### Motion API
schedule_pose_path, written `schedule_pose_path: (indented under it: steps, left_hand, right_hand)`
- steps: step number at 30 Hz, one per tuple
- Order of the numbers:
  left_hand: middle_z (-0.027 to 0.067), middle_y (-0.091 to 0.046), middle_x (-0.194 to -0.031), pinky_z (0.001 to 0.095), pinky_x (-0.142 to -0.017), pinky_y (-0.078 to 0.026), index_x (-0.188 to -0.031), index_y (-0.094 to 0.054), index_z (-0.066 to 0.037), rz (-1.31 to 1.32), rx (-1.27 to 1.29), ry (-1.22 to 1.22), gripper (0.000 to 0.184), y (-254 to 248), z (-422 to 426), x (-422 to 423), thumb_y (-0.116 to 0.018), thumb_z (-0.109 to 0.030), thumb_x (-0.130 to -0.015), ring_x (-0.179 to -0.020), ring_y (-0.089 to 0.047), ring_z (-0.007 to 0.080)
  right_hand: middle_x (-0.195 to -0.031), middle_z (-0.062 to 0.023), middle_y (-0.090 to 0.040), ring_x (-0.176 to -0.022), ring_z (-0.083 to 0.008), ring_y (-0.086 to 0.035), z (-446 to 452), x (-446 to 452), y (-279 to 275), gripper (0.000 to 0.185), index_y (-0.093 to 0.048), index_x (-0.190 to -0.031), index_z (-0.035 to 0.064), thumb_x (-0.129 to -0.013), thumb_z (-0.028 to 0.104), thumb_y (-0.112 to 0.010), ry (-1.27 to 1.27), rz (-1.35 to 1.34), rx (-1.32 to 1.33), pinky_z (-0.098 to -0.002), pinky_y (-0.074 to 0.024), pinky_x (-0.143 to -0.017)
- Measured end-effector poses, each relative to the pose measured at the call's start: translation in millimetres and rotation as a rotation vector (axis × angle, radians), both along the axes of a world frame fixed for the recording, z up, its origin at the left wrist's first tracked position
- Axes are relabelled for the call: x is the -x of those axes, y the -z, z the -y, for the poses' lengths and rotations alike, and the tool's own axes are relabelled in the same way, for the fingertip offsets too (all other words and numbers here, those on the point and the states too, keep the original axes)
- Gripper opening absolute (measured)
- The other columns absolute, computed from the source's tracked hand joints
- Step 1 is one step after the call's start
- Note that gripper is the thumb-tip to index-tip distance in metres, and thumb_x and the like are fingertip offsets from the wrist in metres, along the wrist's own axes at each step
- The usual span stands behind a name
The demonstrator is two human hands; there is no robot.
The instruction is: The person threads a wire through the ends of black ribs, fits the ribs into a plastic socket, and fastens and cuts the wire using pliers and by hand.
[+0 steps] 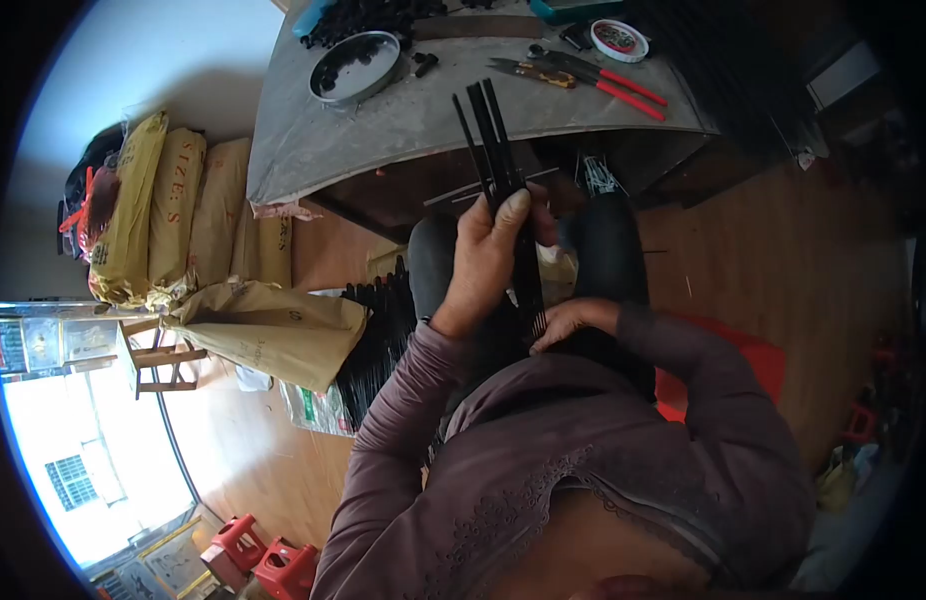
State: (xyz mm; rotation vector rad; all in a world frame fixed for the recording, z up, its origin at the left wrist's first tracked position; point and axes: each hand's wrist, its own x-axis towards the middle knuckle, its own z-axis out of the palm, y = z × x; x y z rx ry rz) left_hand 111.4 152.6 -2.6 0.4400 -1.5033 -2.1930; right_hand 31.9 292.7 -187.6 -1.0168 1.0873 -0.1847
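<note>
My left hand (486, 245) is closed around a bundle of slim black rods (501, 165), thumb on top. The rods stand out above the fist in a few separate strands and run down between my knees. At their lower, thinner ends, my right hand (565, 322) is closed with its fingertips on the rods. Part of the bundle's middle is hidden behind my left hand and wrist.
Ahead is a grey worktable (443, 110) holding a round dish (355, 68) of black parts, red-handled pliers (623, 95) and a white lid (619, 40). Sacks (173, 210), an open sack (273, 330) and more black rods (375, 340) lie leftward. Red stools (285, 568) stand lower left.
</note>
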Motion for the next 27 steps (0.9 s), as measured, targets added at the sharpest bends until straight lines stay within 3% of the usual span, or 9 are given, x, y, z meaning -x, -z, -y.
schedule_pose_path:
  steps: [5, 7, 11, 14, 16, 18, 21, 24, 27]
  left_hand:
    - [0.0021, -0.058, -0.078, 0.0223, -0.062, -0.046, -0.107, -0.057, -0.001, 0.012, 0.047, 0.064, 0.028, 1, -17, 13, -0.049, -0.027, -0.098, -0.069, -0.057, 0.0102]
    - [0.0017, -0.056, -0.077, 0.0230, -0.061, -0.044, -0.108, -0.057, -0.001, -0.002, 0.109, 0.128, 0.042, -1, -27, 19, -0.043, -0.040, -0.099, -0.067, -0.055, 0.0106]
    - [0.0016, -0.054, -0.076, 0.0263, -0.064, -0.045, -0.109, -0.057, -0.001, -0.024, 0.045, 0.215, 0.074, -2, -39, 34, -0.021, -0.064, -0.095, -0.065, -0.054, 0.0126]
    - [0.0021, -0.055, -0.079, 0.0230, -0.065, -0.045, -0.112, -0.055, 0.001, 0.016, -0.229, 0.281, 0.057, 0, -27, 32, -0.034, -0.050, -0.099, -0.070, -0.053, 0.0102]
    - [0.0022, -0.055, -0.076, 0.0229, -0.060, -0.045, -0.108, -0.056, 0.000, 0.084, 0.613, 0.177, 0.043, 16, -15, 29, -0.039, -0.039, -0.100, -0.066, -0.053, 0.0107]
    - [0.0024, -0.055, -0.075, 0.0234, -0.057, -0.045, -0.106, -0.056, -0.001, 0.117, 0.200, 0.161, 0.037, 13, -24, 28, -0.042, -0.034, -0.100, -0.063, -0.053, 0.0112]
    - [0.0027, -0.055, -0.071, 0.0255, -0.051, -0.045, -0.099, -0.056, -0.001, 0.116, -0.267, 0.154, 0.026, 3, -37, 26, -0.048, -0.025, -0.098, -0.055, -0.053, 0.0126]
    - [0.0042, -0.056, -0.069, 0.0243, -0.051, -0.045, -0.098, -0.056, 0.000, 0.087, -0.195, 0.219, 0.026, -3, -43, 29, -0.047, -0.024, -0.099, -0.055, -0.054, 0.0128]
    - [0.0065, -0.059, -0.072, 0.0248, -0.052, -0.047, -0.098, -0.055, 0.000, 0.096, -0.183, 0.238, 0.025, -4, -51, 31, -0.047, -0.024, -0.099, -0.055, -0.056, 0.0144]
  right_hand:
    - [-0.100, -0.0092, -0.068, -0.099, -0.0147, -0.061, 17, 96, -139, 0.031, -0.063, -0.110, -0.0008, -0.083, 0.013, -0.066, 0.121, -0.004, 0.384, -0.0298, -0.0483, -0.086]
    - [-0.115, -0.0108, -0.061, -0.105, -0.0199, -0.059, 20, 134, -175, 0.036, -0.061, -0.117, 0.0012, -0.091, 0.026, -0.057, 0.813, 0.231, 0.523, -0.0349, -0.0493, -0.087]
    - [-0.123, -0.0163, -0.056, -0.110, -0.0276, -0.057, 42, 141, -269, 0.053, -0.048, -0.131, 0.0007, -0.096, 0.041, -0.044, 0.777, 0.377, 1.064, -0.0394, -0.0466, -0.092]
    - [-0.124, -0.0218, -0.055, -0.115, -0.0290, -0.055, 40, 113, -303, 0.062, -0.043, -0.132, -0.0037, -0.096, 0.047, -0.043, 0.493, 0.540, 1.147, -0.0414, -0.0464, -0.094]
    - [-0.123, -0.0238, -0.054, -0.113, -0.0320, -0.057, 26, 85, -311, 0.062, -0.041, -0.132, -0.0050, -0.097, 0.045, -0.042, 0.352, 0.920, 1.000, -0.0425, -0.0466, -0.093]
    - [-0.125, -0.0223, -0.053, -0.114, -0.0313, -0.056, 5, 66, -326, 0.060, -0.040, -0.133, -0.0036, -0.097, 0.045, -0.041, 0.250, 1.172, 0.841, -0.0399, -0.0469, -0.094]
    - [-0.109, -0.0238, -0.061, -0.100, -0.0353, -0.063, -20, 70, -343, 0.046, -0.054, -0.118, -0.0066, -0.097, 0.035, -0.049, 0.251, 1.059, 0.750, -0.0509, -0.0505, -0.080]
    - [-0.102, -0.0162, -0.066, -0.093, -0.0250, -0.066, 9, 107, -287, 0.030, -0.062, -0.110, 0.0008, -0.097, 0.024, -0.051, 0.906, 0.405, 1.030, -0.0351, -0.0524, -0.079]
    - [-0.096, -0.0100, -0.069, -0.086, -0.0164, -0.065, 42, 106, -265, 0.022, -0.066, -0.105, 0.0014, -0.090, 0.017, -0.060, 0.649, -0.395, 1.067, -0.0281, -0.0508, -0.079]
